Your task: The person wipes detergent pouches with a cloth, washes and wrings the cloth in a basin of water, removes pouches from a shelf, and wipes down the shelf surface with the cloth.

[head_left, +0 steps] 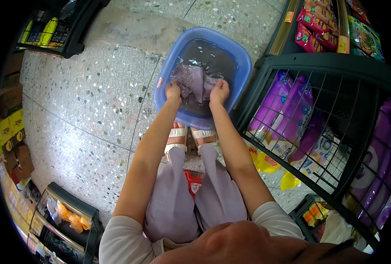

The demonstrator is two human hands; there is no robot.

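Note:
A blue plastic basin (202, 34) holding water stands on the floor before my feet. In its middle a wet, light purple cloth (192, 79) lies partly in the water, folded and crumpled. My left hand (173, 90) grips the cloth's left side near the basin's left wall. On the right side, my right hand (219, 89) has its fingers closed on the cloth's other end. Ripples and a few bubbles show on the water beyond the cloth; the cloth's submerged part is hard to make out.
A dark wire-fronted shelf (314, 61) with purple packages (278, 112) stands close at the right, snack packets (311, 33) above. Another rack (73, 198) is at lower left, cardboard boxes (12, 95) along the far left. A red plastic object (192, 181) shows between my legs.

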